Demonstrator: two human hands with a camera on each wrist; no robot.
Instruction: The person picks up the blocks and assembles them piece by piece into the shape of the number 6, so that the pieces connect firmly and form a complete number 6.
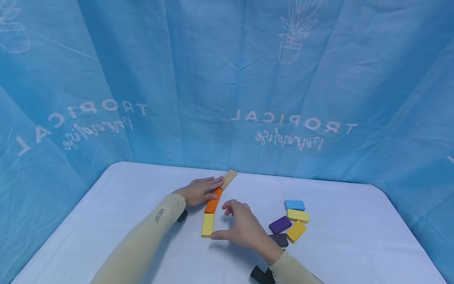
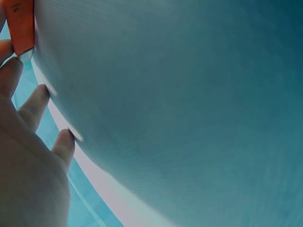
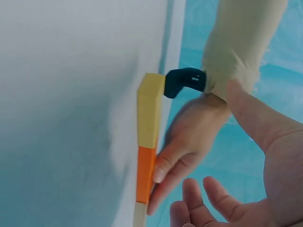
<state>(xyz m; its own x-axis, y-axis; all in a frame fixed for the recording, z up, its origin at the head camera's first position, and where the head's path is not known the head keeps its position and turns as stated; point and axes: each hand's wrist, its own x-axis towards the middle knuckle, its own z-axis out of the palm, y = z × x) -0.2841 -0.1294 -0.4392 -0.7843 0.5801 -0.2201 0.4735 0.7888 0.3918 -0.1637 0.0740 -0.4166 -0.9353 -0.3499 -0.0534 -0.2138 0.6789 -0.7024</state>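
Note:
Three blocks run end to end in a slightly bent row: a pale yellow block (image 1: 207, 227) nearest, an orange block (image 1: 213, 202) in the middle and a plain wood-coloured block (image 1: 229, 179) farthest. My left hand (image 1: 198, 192) lies on the row's left side, its thumb at the orange block and its fingertips by the wood-coloured one. To the right of the row hovers my right hand (image 1: 244, 225), thumb and fingers spread apart with nothing between them. Its thumb tip is close to the pale yellow block; whether they touch I cannot tell.
Right of my right hand lie loose blocks: blue (image 1: 294, 205), yellow (image 1: 298, 215), purple (image 1: 280, 225), amber (image 1: 296, 231) and black (image 1: 280, 240), the last partly hidden by the hand. A blue printed curtain (image 1: 213, 86) hangs behind the white table (image 1: 340, 236).

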